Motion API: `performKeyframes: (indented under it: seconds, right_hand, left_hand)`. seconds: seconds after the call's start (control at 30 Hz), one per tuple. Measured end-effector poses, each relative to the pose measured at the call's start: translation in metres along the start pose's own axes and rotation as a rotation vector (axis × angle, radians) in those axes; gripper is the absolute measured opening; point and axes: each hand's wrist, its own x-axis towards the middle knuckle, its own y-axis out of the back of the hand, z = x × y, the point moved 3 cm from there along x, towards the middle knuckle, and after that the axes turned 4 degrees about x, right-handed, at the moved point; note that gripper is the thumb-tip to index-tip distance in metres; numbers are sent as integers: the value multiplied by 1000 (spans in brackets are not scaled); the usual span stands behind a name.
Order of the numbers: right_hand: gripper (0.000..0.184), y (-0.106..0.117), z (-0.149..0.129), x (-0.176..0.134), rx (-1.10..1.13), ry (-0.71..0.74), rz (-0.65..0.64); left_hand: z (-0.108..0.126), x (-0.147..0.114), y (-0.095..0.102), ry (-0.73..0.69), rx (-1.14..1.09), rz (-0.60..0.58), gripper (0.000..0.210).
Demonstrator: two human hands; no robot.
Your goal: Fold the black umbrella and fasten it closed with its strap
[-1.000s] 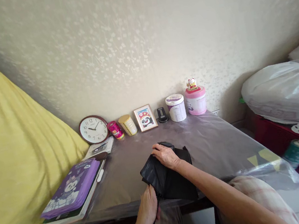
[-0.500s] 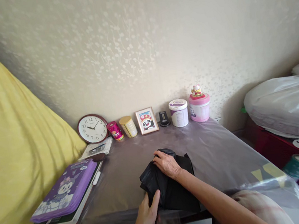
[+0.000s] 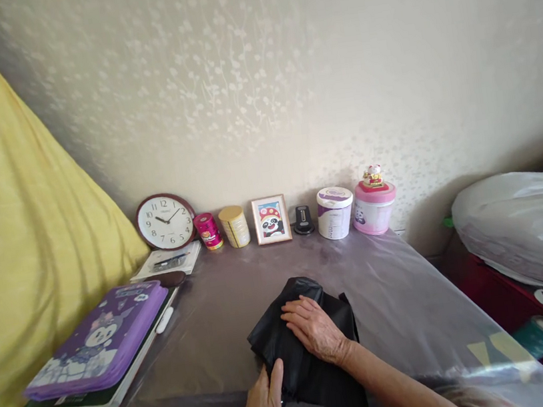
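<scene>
Hands (image 3: 314,329) at grey table (image 3: 394,287), patterned wall (image 3: 231,101)

Shows fabric bundle (image 3: 293,357) at front of surface (image 3: 395,294), picture frame (image 3: 271,220) behind, clock (image 3: 166,221) farther left, cat figurine (image 3: 373,176) atop rightmost tub (image 3: 375,210).

The single view looks from the person's head, on the near side of the table (image 3: 400,293), forward and down. The wall (image 3: 282,60) fills the upper half of the frame. The left hand (image 3: 264,398) and right hand (image 3: 317,328) are close, at bottom centre; the clock (image 3: 166,222), left of centre, is farther off.
</scene>
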Motion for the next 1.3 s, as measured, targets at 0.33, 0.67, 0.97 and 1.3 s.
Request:
performKeyframes:
  seconds: [0.33,0.67,0.97,1.3]
  right_hand:
    - [35,11,96,11,-183,-393,142]
    - [24,20,32,18,27,-62,-70]
    - [28,39,87,9,-201,-338,-29]
    - [56,64,110,-45,34,-561,-425]
  left_hand:
    - [6,-2,9,2,9,-37,63]
    - [4,4,13,-272,156,-24,56]
    - [8,-1,20,-182,60,15,56]
    - [12,0,19,-212,29,11,56]
